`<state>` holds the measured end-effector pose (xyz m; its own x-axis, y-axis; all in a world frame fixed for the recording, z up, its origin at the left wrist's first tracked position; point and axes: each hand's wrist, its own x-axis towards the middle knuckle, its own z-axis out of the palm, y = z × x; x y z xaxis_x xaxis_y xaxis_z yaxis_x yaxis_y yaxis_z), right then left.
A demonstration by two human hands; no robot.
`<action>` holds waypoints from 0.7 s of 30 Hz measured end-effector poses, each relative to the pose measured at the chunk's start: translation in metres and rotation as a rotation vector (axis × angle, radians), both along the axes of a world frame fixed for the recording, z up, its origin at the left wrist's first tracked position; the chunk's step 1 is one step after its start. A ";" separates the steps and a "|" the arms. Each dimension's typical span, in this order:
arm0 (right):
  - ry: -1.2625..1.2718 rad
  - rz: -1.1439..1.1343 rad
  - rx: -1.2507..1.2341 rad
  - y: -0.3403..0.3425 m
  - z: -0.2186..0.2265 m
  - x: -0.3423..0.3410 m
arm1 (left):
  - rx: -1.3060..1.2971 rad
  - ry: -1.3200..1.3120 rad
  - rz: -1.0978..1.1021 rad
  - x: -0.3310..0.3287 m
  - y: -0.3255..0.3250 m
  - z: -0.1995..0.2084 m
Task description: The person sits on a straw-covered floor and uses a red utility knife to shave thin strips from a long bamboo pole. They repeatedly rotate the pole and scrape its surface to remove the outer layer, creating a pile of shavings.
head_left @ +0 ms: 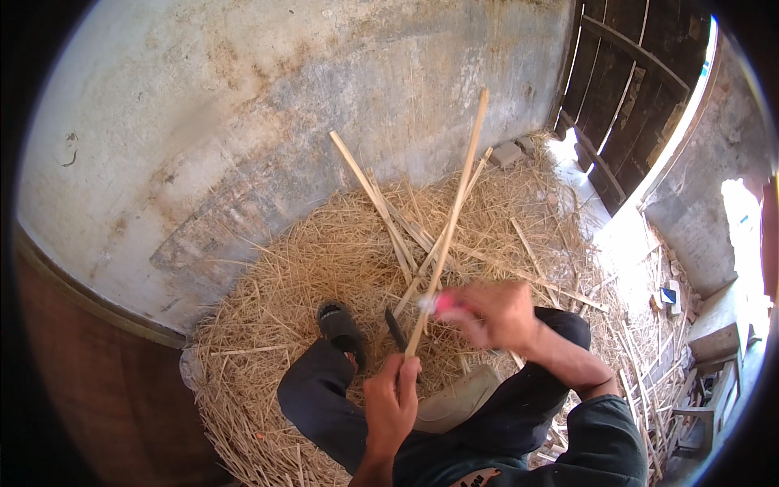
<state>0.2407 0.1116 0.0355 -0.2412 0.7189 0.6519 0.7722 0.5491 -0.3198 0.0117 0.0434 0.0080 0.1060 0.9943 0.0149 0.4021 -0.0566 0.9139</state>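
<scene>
A long pale wooden strip [453, 217], perhaps bamboo, slants up and away from me toward the wall. My left hand [389, 406] is closed round its near end, thumb and fingers pinching it. Against the strip, a little farther up, my right hand [499, 316] grips a small pink-red object [444, 303] with a whitish tip. Motion smears that hand, so the object's kind is unclear. Just left of the strip, a dark blade-like piece [395, 329] points upward; its lower part is hidden behind my left hand.
Several more strips [369, 183] lie crossed on the straw and shavings [276, 292] covering the floor. My slippered foot [341, 326] rests on the left. A stained wall [268, 105] stands ahead, bricks [507, 154] at its foot. A dark plank door [625, 89] is at right.
</scene>
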 end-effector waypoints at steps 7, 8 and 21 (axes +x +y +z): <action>0.436 -0.585 -0.035 0.067 0.011 0.118 | -0.203 -0.006 -0.112 -0.021 -0.037 -0.027; 0.473 -0.582 -0.036 0.068 0.008 0.123 | -0.223 -0.016 -0.106 -0.025 -0.036 -0.028; 0.765 0.091 -0.660 0.036 0.004 0.048 | -0.191 -0.043 -0.150 -0.023 -0.009 -0.029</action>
<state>0.2884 0.1472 0.0391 0.0029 0.9910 0.1336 0.1969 0.1305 -0.9717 -0.0117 0.0346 -0.0210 0.2559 0.9526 -0.1644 0.3623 0.0631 0.9299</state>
